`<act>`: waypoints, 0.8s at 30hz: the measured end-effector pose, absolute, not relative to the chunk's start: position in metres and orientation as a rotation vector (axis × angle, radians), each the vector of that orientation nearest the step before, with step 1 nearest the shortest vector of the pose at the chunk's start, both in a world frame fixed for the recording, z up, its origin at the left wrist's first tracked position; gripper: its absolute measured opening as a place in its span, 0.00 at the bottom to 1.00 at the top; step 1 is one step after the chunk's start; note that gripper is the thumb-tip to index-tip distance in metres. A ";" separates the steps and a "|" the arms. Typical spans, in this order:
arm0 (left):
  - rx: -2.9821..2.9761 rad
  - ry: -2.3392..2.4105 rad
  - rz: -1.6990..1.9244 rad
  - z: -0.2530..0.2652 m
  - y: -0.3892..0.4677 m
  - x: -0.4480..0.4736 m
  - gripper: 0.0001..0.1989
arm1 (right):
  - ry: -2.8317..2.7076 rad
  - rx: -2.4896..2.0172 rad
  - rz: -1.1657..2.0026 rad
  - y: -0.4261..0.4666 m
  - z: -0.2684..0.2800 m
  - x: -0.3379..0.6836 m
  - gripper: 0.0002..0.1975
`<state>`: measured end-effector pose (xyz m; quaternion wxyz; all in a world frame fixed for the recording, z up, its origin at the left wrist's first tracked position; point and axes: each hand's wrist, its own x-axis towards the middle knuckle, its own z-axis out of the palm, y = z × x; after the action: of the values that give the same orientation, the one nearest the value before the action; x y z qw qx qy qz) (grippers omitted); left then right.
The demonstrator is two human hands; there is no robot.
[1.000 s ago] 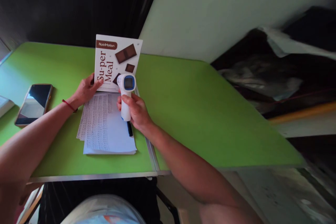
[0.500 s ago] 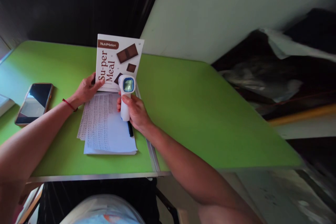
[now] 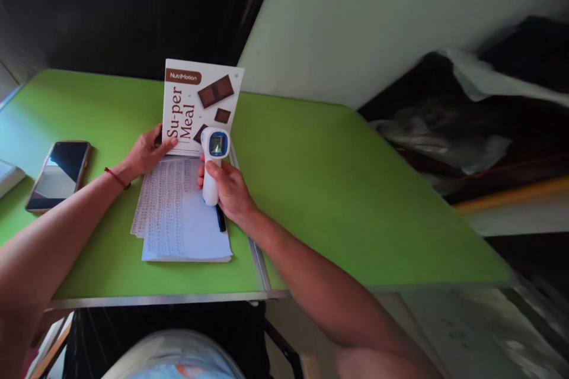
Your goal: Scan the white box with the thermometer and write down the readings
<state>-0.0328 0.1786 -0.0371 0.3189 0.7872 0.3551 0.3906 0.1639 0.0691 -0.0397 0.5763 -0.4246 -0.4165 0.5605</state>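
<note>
White and blue, the thermometer [image 3: 214,155] is before the box's [image 3: 200,89] lower right corner — right hand [image 3: 229,186] curled tightly round its handle. Left hand [image 3: 149,151] pinches the box's lower left edge. Nearer than the box lie papers [image 3: 195,240] and a pen [image 3: 221,218] — left of it, a phone [image 3: 58,176].

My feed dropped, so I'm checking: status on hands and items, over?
Left hand gripping Su-per Meal package. Right hand holding thermometer gun, display facing wearer. Thermometer gun hides package's lower right corner. Black pen lies on papers.
</note>
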 end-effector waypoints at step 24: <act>2.039 0.930 1.045 -0.036 0.177 -0.031 0.27 | -0.968 -0.989 1.306 0.068 -0.039 0.163 0.27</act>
<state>-0.0309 0.1769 -0.0356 0.3279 0.7789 0.3554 0.3993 0.1629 0.0680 -0.0390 0.5805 -0.4231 -0.4142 0.5590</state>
